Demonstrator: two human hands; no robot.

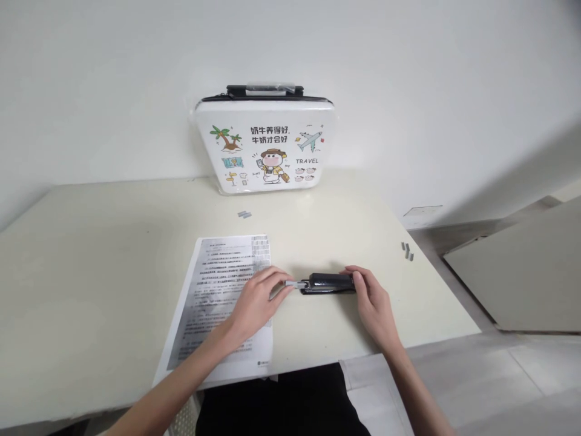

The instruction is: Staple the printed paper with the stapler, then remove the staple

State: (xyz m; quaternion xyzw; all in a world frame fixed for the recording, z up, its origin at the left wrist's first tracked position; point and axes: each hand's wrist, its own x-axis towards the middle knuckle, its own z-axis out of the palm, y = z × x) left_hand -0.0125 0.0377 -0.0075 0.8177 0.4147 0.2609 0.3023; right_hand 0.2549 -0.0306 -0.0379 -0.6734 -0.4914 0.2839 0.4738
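Observation:
A black stapler [329, 282] lies on the table, its left end pointing toward my left hand. My right hand [373, 303] grips the stapler's right end, thumb on top and fingers behind. My left hand [258, 301] pinches a small grey strip of staples [294, 284] between thumb and fingers, right at the stapler's left end. Whether the strip sits inside the stapler or only touches it is hard to tell. Under my left hand and forearm lies a printed sheet of paper [213, 284].
Loose staple strips [244, 214] lie beyond the paper, and more staple strips [407, 251] near the table's right edge. A white cartoon-printed case [267, 148] with a black handle stands against the wall at the back. A pale panel [521, 266] is to the right of the table [100, 272].

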